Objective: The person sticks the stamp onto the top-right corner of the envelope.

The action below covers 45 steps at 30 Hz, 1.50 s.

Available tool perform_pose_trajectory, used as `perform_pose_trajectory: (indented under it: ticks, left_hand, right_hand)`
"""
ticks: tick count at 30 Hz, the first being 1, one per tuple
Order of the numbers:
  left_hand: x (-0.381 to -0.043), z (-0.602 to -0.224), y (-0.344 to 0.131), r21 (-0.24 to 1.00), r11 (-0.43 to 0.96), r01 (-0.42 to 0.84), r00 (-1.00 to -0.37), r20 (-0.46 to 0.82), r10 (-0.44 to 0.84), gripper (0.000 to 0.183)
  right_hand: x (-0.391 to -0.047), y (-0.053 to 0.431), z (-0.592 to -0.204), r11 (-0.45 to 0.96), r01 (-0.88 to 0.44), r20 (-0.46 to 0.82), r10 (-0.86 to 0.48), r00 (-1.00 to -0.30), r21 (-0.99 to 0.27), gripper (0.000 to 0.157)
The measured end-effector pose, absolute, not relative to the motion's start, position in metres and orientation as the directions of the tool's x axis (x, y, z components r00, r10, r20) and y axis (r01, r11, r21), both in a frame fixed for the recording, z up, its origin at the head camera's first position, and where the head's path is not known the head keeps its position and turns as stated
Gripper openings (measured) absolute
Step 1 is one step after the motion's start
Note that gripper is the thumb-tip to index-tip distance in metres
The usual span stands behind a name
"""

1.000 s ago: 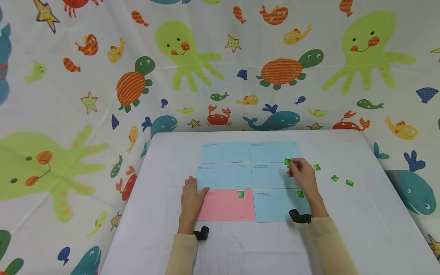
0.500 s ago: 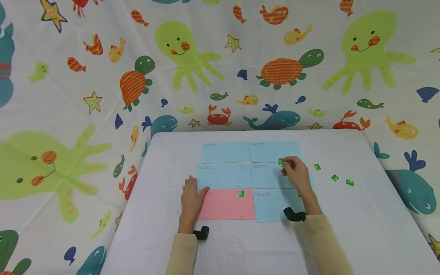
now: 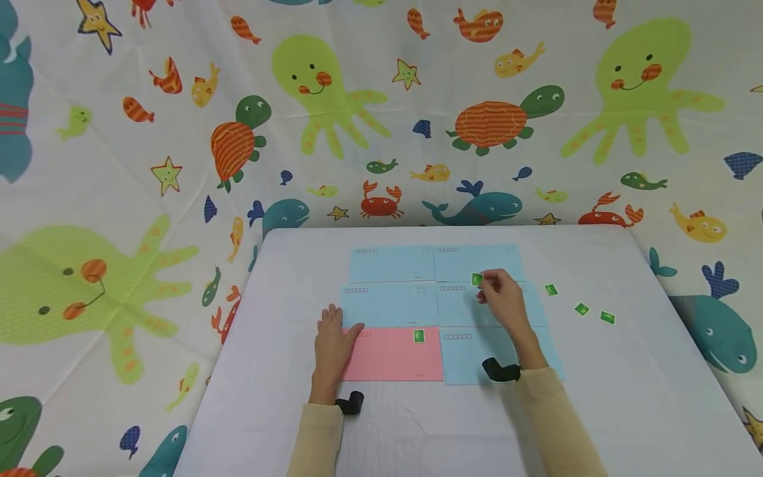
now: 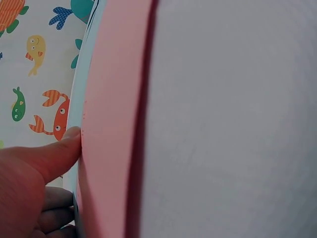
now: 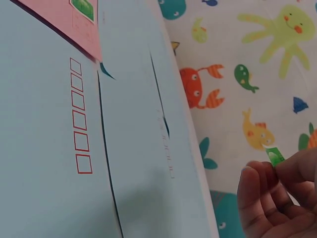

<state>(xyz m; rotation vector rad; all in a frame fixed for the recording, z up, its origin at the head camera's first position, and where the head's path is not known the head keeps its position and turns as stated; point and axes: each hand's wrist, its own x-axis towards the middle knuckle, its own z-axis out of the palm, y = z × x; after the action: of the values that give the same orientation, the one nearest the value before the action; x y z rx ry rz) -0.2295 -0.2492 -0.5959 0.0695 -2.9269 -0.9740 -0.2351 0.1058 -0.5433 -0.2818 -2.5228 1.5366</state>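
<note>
My right hand [image 3: 505,298] pinches a small green stamp [image 3: 477,279] between thumb and fingertips, over the middle right blue envelope [image 3: 459,308]. In the right wrist view that stamp [image 5: 275,156] sticks out beyond the fingertips. My left hand [image 3: 334,344] lies with straight fingers at the left edge of the pink envelope [image 3: 387,361], its thumb on the corner. The left wrist view shows the thumb [image 4: 69,139] at the pink envelope's edge. Another green stamp [image 3: 419,336] sits in the pink envelope's upper right corner. My right forearm covers part of the front right blue envelope [image 3: 465,364].
Several blue envelopes fill the remaining places of the two-column layout, including the back left envelope [image 3: 390,265] and the middle left envelope [image 3: 381,308]. Right of them lie three loose stamps [image 3: 581,309] on the white table [image 3: 644,397]. A printed cloth [image 3: 352,119] hangs behind.
My right hand has moved left with the pinched stamp, from the envelopes' right side toward their middle. Its forearm now covers the stamp on the front right envelope. My left hand stays put.
</note>
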Motion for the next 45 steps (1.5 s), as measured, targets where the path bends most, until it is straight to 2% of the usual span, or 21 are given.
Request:
perform_pose_trajectory:
  ticks: [7, 28, 45]
  left_hand:
    - [-0.230, -0.596, -0.249, 0.606, 0.796, -0.007, -0.997, 0.058, -0.053, 0.073]
    - [-0.229, -0.594, -0.249, 0.622, 0.782, -0.045, -0.997, 0.015, -0.070, 0.073]
    - [-0.228, -0.593, -0.250, 0.621, 0.783, -0.042, -0.997, 0.027, -0.075, 0.072]
  right_hand:
    - [-0.237, 0.102, -0.546, 0.441, 0.042, 0.069, 0.233, -0.970, -0.896, 0.027]
    - [-0.248, 0.084, -0.550, 0.383, 0.079, -0.006, 0.189, -0.982, -0.921, 0.025]
    - [-0.252, 0.068, -0.550, 0.335, 0.087, -0.044, 0.134, -0.990, -0.938, 0.027]
